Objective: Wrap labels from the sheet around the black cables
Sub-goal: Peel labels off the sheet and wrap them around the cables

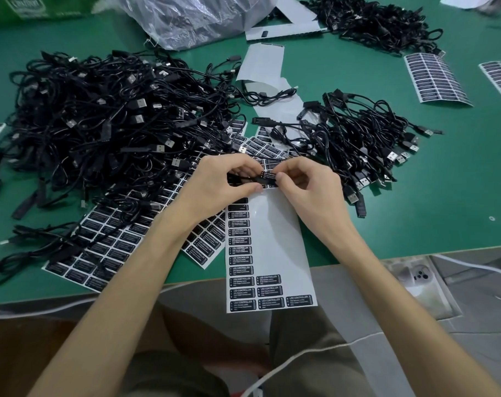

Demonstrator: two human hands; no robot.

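Head view: my left hand (223, 181) pinches a black cable (237, 179) while my right hand (309, 187) pinches the label (269, 175) onto it, with the sheet (275, 239) at 6 o'clock. I should keep the label square, then press both ends flush.

A crumpled clear plastic bag (192, 18) lies at the far side of the green desk (443, 196), with a green printed pack (29, 5) to its left. A thin white cord (329, 347) runs below the desk's near edge.

We hold both bare forearms angled inward, our left hand (215, 183) and right hand (310, 190) meeting, fingers curled, each pinching the same black cable (240, 179) between thumb and forefinger.
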